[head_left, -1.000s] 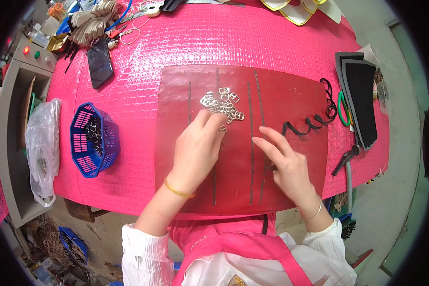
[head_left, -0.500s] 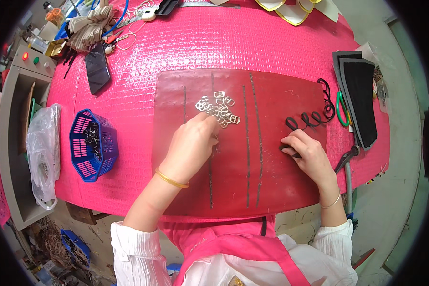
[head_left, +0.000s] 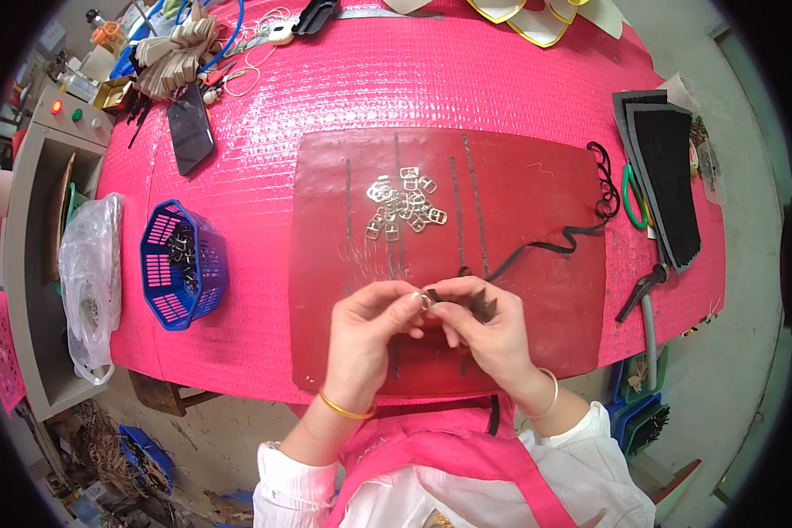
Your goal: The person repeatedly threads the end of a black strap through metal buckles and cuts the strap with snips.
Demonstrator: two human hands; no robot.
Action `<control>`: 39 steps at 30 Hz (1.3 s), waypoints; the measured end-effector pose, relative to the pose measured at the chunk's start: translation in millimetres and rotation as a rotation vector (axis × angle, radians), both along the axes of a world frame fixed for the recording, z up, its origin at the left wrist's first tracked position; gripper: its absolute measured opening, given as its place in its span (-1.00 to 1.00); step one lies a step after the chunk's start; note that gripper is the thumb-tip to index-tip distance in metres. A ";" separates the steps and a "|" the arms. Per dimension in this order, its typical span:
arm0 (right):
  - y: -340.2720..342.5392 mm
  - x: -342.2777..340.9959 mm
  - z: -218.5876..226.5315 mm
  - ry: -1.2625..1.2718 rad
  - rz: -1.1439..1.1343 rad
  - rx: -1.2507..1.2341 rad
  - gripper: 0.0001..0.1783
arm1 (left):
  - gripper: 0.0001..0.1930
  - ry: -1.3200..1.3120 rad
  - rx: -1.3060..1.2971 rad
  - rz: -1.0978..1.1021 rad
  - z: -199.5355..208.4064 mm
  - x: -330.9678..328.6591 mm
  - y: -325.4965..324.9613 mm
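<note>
A bright pink quilted table point(head_left: 466, 79) carries a dark red work mat point(head_left: 537, 308). Over its near edge, the left hand point(head_left: 370, 330) pinches a small silver metal buckle point(head_left: 423, 302) between thumb and forefinger, fingers closed tight. The right hand point(head_left: 488, 330) meets it fingertip to fingertip, gripping the end of a thin black strap point(head_left: 537, 251) that trails away rightward. Beyond the fingers lies a pile of silver buckles point(head_left: 405, 204); far left stands a blue basket point(head_left: 183, 264).

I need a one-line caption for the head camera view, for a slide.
Both hands meet over a dark red mat: left hand pinches a small metal buckle, right hand holds a black strap.
</note>
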State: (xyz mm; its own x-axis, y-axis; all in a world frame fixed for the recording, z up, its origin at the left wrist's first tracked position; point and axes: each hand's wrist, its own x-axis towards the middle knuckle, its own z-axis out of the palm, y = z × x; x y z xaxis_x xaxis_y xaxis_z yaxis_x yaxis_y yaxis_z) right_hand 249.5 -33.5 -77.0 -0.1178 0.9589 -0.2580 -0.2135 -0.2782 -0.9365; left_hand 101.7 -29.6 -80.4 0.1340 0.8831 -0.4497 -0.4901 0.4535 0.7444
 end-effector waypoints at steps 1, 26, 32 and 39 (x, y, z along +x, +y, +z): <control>-0.3 -3.2 -0.9 0.037 0.006 -0.035 -0.89 | -0.88 0.019 0.015 0.009 0.8 1.1 -3.4; -7.7 -13.9 -2.1 -0.031 0.003 -0.012 -0.94 | -0.85 0.053 0.116 0.065 0.6 -9.2 -23.9; -7.2 -11.7 -1.7 -0.053 0.039 0.029 -0.93 | -0.86 -0.155 -0.017 0.032 -0.1 -15.9 -22.0; -5.5 -8.3 2.5 -0.216 0.164 0.167 -0.90 | -0.86 -0.022 0.101 0.041 -6.6 -13.0 -21.6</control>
